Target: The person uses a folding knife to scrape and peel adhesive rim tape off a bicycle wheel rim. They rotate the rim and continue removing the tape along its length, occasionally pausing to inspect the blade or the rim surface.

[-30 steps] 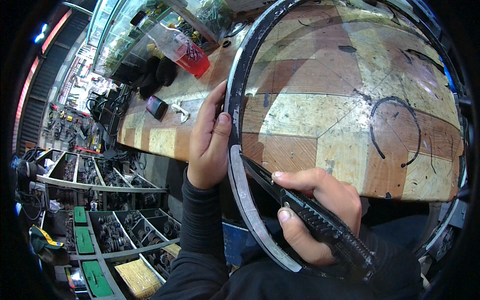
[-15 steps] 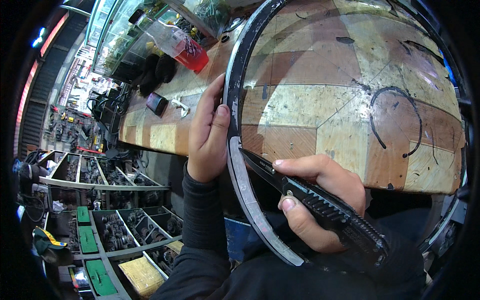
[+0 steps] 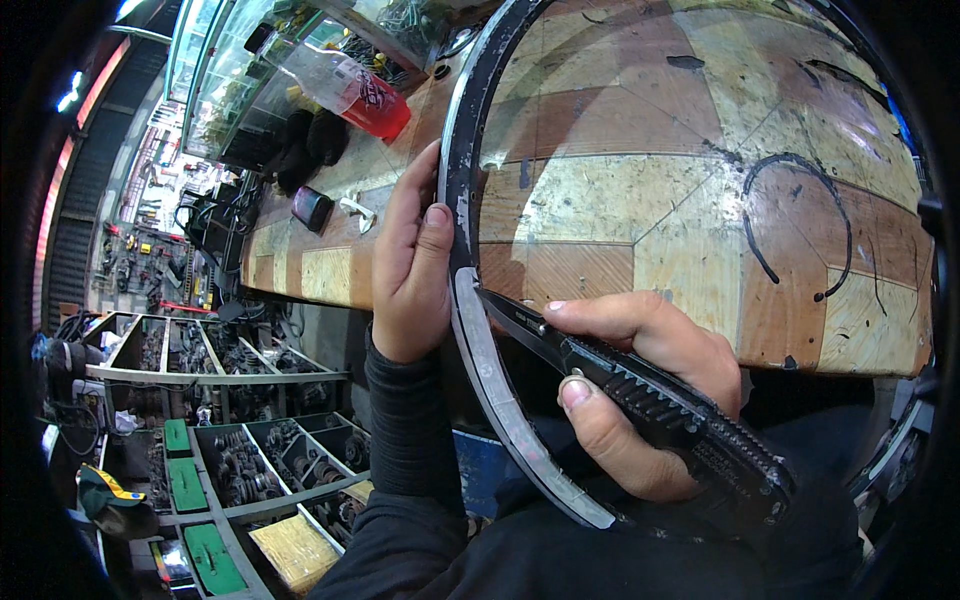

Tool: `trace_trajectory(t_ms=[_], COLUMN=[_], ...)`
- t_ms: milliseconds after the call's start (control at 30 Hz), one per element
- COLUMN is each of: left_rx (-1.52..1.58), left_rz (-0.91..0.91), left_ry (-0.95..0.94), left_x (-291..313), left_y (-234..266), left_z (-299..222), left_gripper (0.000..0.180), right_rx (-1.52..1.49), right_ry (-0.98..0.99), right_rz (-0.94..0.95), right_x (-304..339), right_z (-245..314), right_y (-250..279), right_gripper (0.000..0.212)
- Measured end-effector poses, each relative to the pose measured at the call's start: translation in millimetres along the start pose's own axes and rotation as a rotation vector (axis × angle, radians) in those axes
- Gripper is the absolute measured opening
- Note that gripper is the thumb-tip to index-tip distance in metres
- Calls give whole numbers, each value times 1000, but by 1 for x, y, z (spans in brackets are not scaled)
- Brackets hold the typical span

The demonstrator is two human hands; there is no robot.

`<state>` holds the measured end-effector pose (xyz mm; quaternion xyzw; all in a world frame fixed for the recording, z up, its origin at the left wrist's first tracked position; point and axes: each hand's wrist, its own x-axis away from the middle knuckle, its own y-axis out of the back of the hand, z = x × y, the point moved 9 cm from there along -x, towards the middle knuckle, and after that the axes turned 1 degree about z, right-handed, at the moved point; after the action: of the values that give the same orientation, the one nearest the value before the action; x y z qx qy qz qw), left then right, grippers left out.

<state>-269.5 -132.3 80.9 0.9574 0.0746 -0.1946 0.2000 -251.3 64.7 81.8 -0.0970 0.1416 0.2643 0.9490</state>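
A large black hoop [image 3: 461,190] with scuffed edges stands before me, partly over the workbench. Along its lower left runs a pale grey strip [image 3: 488,385]. My left hand [image 3: 412,265] grips the hoop's left side just above that strip, thumb on the face and fingers around the outer edge. A black folding knife [image 3: 690,425] with a ridged handle is in my right hand [image 3: 660,345]. Its dark blade points up and left, the tip at the hoop's inner edge near the strip's upper end. I cannot tell whether the tip cuts in.
The patchwork wooden bench [image 3: 690,215] carries a bent black cord [image 3: 848,235], a bottle of red drink [image 3: 365,100], a small dark box [image 3: 312,208] and a white scrap [image 3: 358,213]. At left stand divided metal bins [image 3: 290,500] of parts. A cap [image 3: 115,500] lies beside them.
The view has shifted a little. The hoop and my left hand sit slightly farther left in it. The knife's tip stays near the strip's upper end, and both grips look the same.
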Motion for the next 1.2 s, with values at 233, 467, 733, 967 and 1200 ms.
trace_trajectory(t_ms=[233, 467, 733, 967, 1200], left_rx=[26, -53, 84, 64, 60], left_rz=[-38, 0, -26, -35, -42], left_ry=[14, 21, 11, 16, 8], left_x=[3, 1, 2, 2, 3], left_y=[5, 6, 1, 3, 6], left_z=[0, 1, -1, 1, 5], left_gripper=[47, 48, 48, 48, 48], right_rx=[-158, -170, -73, 126, 64], right_ry=[-94, -166, -23, 101, 95], right_rz=[27, -33, 29, 2, -11], right_x=[-2, -4, -1, -3, -1], right_z=[-11, -9, -2, 4, 1], right_y=[-5, 1, -2, -2, -1], right_gripper=[33, 32, 33, 32, 31])
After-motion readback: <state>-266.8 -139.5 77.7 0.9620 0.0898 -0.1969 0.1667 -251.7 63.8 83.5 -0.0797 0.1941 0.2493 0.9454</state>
